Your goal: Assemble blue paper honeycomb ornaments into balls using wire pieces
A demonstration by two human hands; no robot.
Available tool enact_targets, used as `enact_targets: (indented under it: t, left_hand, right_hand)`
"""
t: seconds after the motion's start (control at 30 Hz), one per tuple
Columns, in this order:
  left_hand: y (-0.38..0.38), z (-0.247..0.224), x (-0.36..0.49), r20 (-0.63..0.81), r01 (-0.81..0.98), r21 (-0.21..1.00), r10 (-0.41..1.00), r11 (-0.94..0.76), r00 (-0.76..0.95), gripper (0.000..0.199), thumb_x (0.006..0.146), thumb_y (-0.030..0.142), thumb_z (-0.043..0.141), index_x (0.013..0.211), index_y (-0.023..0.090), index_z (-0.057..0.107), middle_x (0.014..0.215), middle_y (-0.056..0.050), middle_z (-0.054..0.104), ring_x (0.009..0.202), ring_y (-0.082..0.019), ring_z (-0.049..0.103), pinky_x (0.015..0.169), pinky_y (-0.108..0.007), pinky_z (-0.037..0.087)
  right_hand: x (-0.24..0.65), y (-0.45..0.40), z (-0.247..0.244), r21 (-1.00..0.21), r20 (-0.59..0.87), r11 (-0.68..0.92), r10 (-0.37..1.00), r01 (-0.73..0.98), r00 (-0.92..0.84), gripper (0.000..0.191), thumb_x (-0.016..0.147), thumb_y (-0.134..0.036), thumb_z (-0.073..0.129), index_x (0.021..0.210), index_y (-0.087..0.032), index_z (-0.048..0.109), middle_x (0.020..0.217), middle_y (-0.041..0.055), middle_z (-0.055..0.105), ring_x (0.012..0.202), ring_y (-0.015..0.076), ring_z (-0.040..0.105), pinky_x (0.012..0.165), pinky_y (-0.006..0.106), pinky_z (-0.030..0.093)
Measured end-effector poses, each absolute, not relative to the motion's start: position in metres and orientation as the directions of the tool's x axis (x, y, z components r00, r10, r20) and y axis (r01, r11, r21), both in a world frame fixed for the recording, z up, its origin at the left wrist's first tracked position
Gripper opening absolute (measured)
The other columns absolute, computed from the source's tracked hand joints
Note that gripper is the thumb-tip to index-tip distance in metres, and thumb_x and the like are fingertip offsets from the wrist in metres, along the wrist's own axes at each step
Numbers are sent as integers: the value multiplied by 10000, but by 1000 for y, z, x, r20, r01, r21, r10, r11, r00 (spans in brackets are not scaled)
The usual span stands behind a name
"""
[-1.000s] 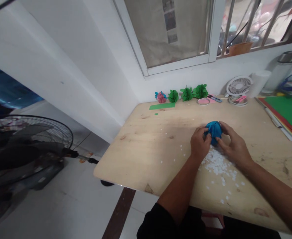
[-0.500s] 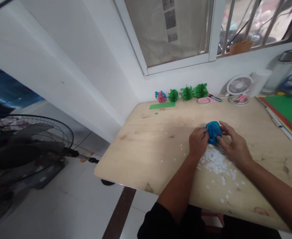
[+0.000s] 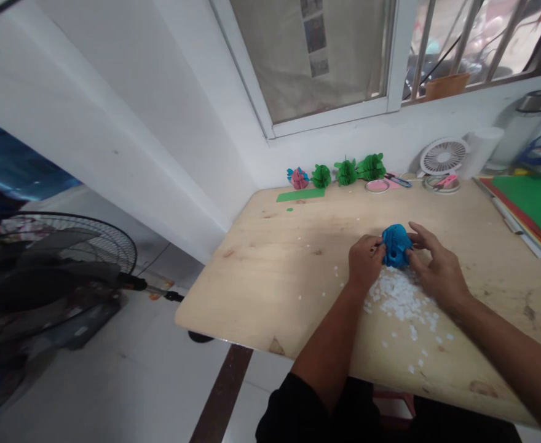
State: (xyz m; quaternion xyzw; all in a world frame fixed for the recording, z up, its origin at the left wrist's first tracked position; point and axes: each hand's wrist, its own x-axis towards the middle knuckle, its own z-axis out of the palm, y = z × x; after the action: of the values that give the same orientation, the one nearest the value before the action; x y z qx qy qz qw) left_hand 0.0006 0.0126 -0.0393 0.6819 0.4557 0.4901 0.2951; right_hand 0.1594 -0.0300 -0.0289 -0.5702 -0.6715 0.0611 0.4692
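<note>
Between my hands is a crumpled blue bag-like thing [image 3: 395, 241] with a small dark hollow in its front; its exact kind cannot be told. My left hand [image 3: 365, 261] is closed, pinching its left edge between thumb and fingers. On the other side, my right hand [image 3: 436, 267] curves round with the thumb and fingers at its right edge. Just below it, a heap of small white scraps [image 3: 399, 295] spreads over the wooden table [image 3: 252, 277], with loose bits scattered around.
Along the wall stand a pink-and-blue paper figure [image 3: 298, 178] and several green paper figures [image 3: 345, 172]. A green strip [image 3: 300, 195] lies before them. Farther right are a cutter knife [image 3: 398, 180], a small white fan [image 3: 444, 158] and coloured sheets [image 3: 531, 206]. A floor fan [image 3: 67, 246] stands left.
The blue thing has turned slightly between my hands, and the dark hollow in its front now shows. Both hands have shifted only a little.
</note>
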Motion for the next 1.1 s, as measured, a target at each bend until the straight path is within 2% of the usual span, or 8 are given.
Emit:
enact_targets:
  t: [0.27,0.5,0.77,0.83,0.97,1.1]
  left_hand:
    - [12,-37,-1,386,320,859,916,-400,110,113,831,107,640,861,186,715,918,-38,745,839,-154,686,802,-267,561]
    - [12,-36,-2,374,310,866,920,-392,120,104,834,113,639,853,174,721,889,-34,742,830,-156,689,810,-264,554]
    - [12,-33,-5,361,297,870,919,-392,157,100,849,129,619,844,185,702,894,-29,738,806,-146,682,759,-249,549]
    - [12,-34,-6,392,278,863,906,-422,159,96,847,130,613,841,180,695,919,-47,738,850,-163,688,791,-273,556]
    - [13,-37,-5,465,261,832,872,-490,153,82,842,135,621,874,179,682,1102,-95,733,1062,-210,677,976,-353,533]
    - [15,-41,-4,429,227,857,884,-463,186,121,844,120,596,907,196,665,1150,-80,727,1071,-201,683,995,-361,534]
  right_hand:
    - [159,-31,-26,-647,541,316,832,694,125,550,879,-336,565,1418,-228,543,1095,114,762,887,259,736,801,435,603]
    - [159,-31,-27,-662,547,323,825,676,142,549,860,-328,581,1398,-222,562,1091,102,766,879,248,736,853,432,592]
    - [160,-31,-25,-687,533,331,835,647,138,555,863,-335,587,1406,-220,556,1085,111,766,869,256,734,784,416,604]
    - [160,-31,-25,-683,536,334,833,650,136,558,861,-336,591,1407,-221,554,1083,110,767,868,257,734,780,417,605]
    - [160,-30,-26,-669,550,342,825,660,129,564,860,-342,600,1410,-227,550,1079,102,768,865,253,735,818,428,599]
    - [160,-30,-26,-659,545,330,829,676,127,566,865,-354,596,1414,-227,546,1076,104,768,871,259,735,816,434,598]
